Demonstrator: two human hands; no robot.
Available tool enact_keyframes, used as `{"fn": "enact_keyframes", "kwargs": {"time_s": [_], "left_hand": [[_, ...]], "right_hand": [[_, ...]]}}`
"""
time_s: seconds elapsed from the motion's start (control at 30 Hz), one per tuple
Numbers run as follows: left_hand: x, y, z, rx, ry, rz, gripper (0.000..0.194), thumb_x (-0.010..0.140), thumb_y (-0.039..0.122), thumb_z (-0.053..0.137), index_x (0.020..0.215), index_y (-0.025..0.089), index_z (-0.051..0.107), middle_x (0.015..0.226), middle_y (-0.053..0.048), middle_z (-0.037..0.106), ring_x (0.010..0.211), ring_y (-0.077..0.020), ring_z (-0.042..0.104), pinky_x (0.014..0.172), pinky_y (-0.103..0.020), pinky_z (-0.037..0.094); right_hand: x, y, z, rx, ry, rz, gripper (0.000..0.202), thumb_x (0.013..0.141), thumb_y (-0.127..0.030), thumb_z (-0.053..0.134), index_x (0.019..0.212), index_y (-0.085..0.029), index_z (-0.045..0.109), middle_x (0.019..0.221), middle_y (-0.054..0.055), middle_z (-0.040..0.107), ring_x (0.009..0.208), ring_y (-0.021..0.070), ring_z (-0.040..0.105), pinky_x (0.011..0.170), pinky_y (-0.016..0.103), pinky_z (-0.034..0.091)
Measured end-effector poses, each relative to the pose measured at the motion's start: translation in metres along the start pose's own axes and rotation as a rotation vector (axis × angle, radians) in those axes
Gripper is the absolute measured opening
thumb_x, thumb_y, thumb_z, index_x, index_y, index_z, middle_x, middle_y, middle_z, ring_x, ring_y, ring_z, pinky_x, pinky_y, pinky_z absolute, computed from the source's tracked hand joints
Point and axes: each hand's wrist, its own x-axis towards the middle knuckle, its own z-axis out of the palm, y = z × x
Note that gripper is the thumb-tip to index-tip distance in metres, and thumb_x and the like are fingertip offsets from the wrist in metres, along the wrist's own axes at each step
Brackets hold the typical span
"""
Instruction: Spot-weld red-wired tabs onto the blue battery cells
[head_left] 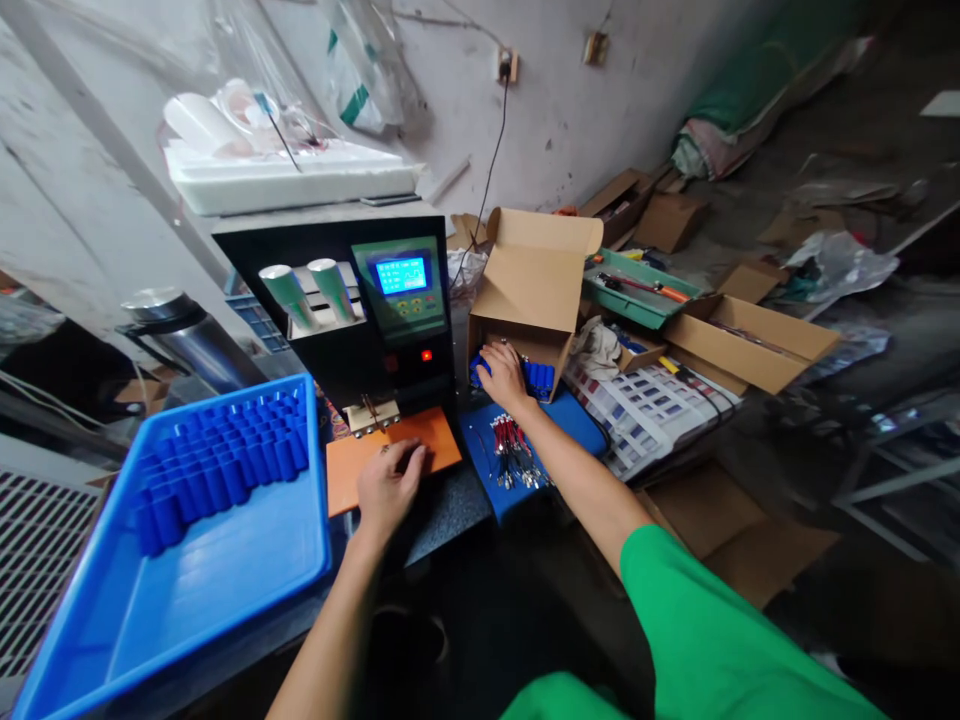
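My left hand (388, 488) rests on an orange board (439, 437), just below the electrodes (373, 416) of a black spot welder (330, 350). Its fingers are loosely curved, with a gap between thumb and index and nothing visible in it. My right hand (504, 376) reaches into an open cardboard box (536, 285), over blue-wrapped battery cells (538, 380). Those fingers look spread on the cells; their undersides are hidden. Beneath my right forearm, a bundle of red and black wire leads (514, 450) lies on a blue mat (480, 480).
At left, a blue tray (217, 610) holds rows of blue cells (225, 455). A steel flask (195, 335) stands behind it. White foam (285, 185) lies on the welder. A green tray (634, 290), a long carton (757, 345) and a white crate (652, 415) crowd the right.
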Motion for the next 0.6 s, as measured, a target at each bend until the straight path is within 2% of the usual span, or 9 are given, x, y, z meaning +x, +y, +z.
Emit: {"fn": "enact_keyframes", "kwargs": {"time_s": [0.07, 0.13, 0.2, 0.27, 0.37, 0.43, 0.5, 0.6], "left_hand": [[0.001, 0.003, 0.000, -0.001, -0.007, -0.011, 0.034, 0.088, 0.051, 0.058, 0.094, 0.023, 0.076, 0.092, -0.005, 0.077, 0.082, -0.0209, 0.071, 0.076, -0.031, 0.054], [0.003, 0.005, -0.001, 0.002, -0.022, -0.028, 0.037, 0.088, 0.053, 0.057, 0.094, 0.021, 0.076, 0.092, -0.006, 0.077, 0.080, -0.0205, 0.070, 0.075, -0.030, 0.054], [0.003, 0.007, -0.002, -0.008, -0.038, -0.052, 0.040, 0.087, 0.054, 0.057, 0.095, 0.020, 0.075, 0.092, -0.006, 0.077, 0.079, -0.0203, 0.070, 0.073, -0.030, 0.053], [0.004, 0.008, -0.003, -0.043, -0.044, -0.077, 0.041, 0.086, 0.055, 0.057, 0.094, 0.019, 0.075, 0.092, -0.006, 0.077, 0.080, -0.0204, 0.070, 0.075, -0.030, 0.053], [0.004, 0.011, -0.004, -0.098, -0.043, -0.105, 0.040, 0.084, 0.055, 0.058, 0.092, 0.020, 0.075, 0.090, -0.006, 0.078, 0.080, -0.0209, 0.071, 0.075, -0.030, 0.054], [0.003, 0.012, -0.004, -0.119, -0.039, -0.116, 0.039, 0.084, 0.054, 0.058, 0.090, 0.020, 0.075, 0.089, -0.006, 0.078, 0.080, -0.0214, 0.071, 0.074, -0.030, 0.054], [0.003, 0.013, -0.004, -0.128, -0.040, -0.120, 0.038, 0.084, 0.053, 0.058, 0.090, 0.019, 0.075, 0.090, -0.007, 0.078, 0.083, -0.0220, 0.071, 0.075, -0.031, 0.055], [0.002, 0.011, -0.003, -0.140, -0.049, -0.125, 0.038, 0.084, 0.051, 0.057, 0.092, 0.018, 0.075, 0.093, -0.007, 0.078, 0.085, -0.0224, 0.072, 0.078, -0.032, 0.054]], "right_hand": [[-0.007, -0.001, -0.019, 0.057, 0.030, -0.011, 0.034, 0.095, -0.019, 0.051, 0.123, -0.014, 0.069, 0.131, 0.015, 0.067, 0.130, 0.0262, 0.053, 0.116, 0.043, 0.037], [-0.017, -0.001, -0.037, 0.102, -0.006, 0.078, 0.033, 0.095, -0.019, 0.050, 0.121, -0.014, 0.070, 0.123, 0.014, 0.070, 0.118, 0.0243, 0.061, 0.105, 0.037, 0.046], [-0.029, -0.002, -0.050, 0.126, -0.123, 0.222, 0.027, 0.093, -0.019, 0.053, 0.110, -0.013, 0.073, 0.106, 0.012, 0.075, 0.100, 0.0221, 0.068, 0.092, 0.032, 0.052], [-0.041, -0.007, -0.057, 0.136, -0.273, 0.312, 0.021, 0.090, -0.016, 0.056, 0.097, -0.013, 0.076, 0.092, 0.008, 0.076, 0.088, 0.0202, 0.071, 0.083, 0.027, 0.052], [-0.054, -0.023, -0.056, 0.115, -0.457, 0.304, 0.016, 0.088, -0.015, 0.060, 0.085, -0.015, 0.076, 0.087, 0.007, 0.077, 0.087, 0.0198, 0.072, 0.079, 0.024, 0.050], [-0.059, -0.038, -0.051, 0.048, -0.574, 0.300, 0.013, 0.087, -0.020, 0.065, 0.084, -0.015, 0.076, 0.088, 0.010, 0.077, 0.089, 0.0225, 0.073, 0.078, 0.025, 0.049], [-0.061, -0.053, -0.044, -0.054, -0.671, 0.332, 0.015, 0.086, -0.024, 0.069, 0.091, -0.013, 0.077, 0.095, 0.016, 0.077, 0.095, 0.0274, 0.073, 0.077, 0.027, 0.050], [-0.060, -0.070, -0.036, -0.166, -0.735, 0.411, 0.026, 0.082, -0.019, 0.072, 0.107, -0.011, 0.076, 0.109, 0.023, 0.074, 0.105, 0.0328, 0.072, 0.079, 0.031, 0.052]]}}
